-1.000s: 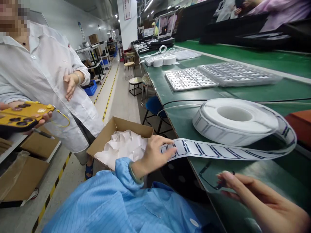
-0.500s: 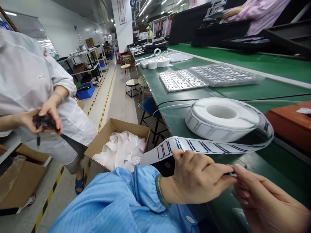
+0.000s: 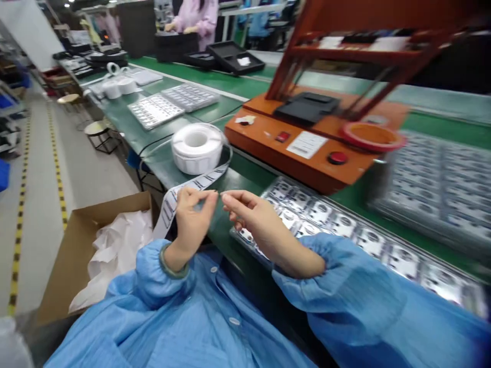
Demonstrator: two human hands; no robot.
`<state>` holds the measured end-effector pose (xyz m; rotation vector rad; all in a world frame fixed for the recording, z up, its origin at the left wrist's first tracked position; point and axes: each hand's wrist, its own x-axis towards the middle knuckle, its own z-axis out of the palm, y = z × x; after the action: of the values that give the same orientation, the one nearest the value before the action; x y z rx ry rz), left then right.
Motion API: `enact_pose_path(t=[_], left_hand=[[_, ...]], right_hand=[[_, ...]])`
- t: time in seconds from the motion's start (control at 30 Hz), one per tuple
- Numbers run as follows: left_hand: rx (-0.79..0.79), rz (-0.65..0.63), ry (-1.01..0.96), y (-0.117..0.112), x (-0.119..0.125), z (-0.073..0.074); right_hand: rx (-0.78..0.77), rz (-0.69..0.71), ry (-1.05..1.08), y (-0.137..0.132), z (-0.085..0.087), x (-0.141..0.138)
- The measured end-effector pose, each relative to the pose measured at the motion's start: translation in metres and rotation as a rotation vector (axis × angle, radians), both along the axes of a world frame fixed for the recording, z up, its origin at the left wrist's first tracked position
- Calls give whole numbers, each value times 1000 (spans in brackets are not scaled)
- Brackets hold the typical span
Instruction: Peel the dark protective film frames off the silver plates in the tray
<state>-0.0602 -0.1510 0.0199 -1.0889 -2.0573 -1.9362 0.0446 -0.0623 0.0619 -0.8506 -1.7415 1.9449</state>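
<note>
A white roll of label tape [image 3: 197, 148] sits on the green bench [image 3: 161, 158]. Its loose strip [image 3: 195, 182], printed with dark rectangular outlines, runs from the roll down over the bench edge. My left hand [image 3: 194, 214] pinches this strip near the bench edge, fingers closed. My right hand [image 3: 249, 217] is right beside it, thumb and forefinger pressed together at the same spot; what they pinch is too small to make out. Both arms are in blue sleeves. A tray of small parts [image 3: 345, 230] lies just under and to the right of my right hand.
An orange machine [image 3: 307, 143] with a red button stands behind the tray. More trays [image 3: 153, 110] and white rolls [image 3: 117, 87] lie farther along the bench. A cardboard box [image 3: 72, 240] with white backing paper stands on the floor at left. Stools line the aisle. A person works at the far bench.
My view has swung right, away from the person in the white coat. The roll now looks farther off. My hands stay together at the strip, with the right one now pinching.
</note>
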Motion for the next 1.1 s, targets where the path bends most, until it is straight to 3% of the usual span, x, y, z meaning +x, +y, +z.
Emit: enact_pose_path(t=[0.1,0.17,0.37,0.47,0.53,0.67,0.73,0.93,1.1], left_hand=[[118,-378,-613,5,7,10],[147,-521,-838,10,16,15],[26,-769,-1006,27,51,12],[-71,-848,-951,32,63,5],[-135,-832,-756,34,65,1],[-216,-555,-47,37,60,-4],[-239,-498,124,39,57,-3],[-399,-813,44,42,66,-2],[-495,-945,-16,47,70,-5]], right_hand=[[232,-78,-52,5,6,29],[352,-123,-74,6,7,49],[372,-252,-136,0,-1,94],[319,-304,-144,-5,-7,108],[281,-357,-140,-7,-11,116],[181,-529,-83,-8,-21,135],[109,-599,-49,-6,-28,144],[-88,-596,-11,-10,-36,160],[-118,-513,-26,-14,-35,162]])
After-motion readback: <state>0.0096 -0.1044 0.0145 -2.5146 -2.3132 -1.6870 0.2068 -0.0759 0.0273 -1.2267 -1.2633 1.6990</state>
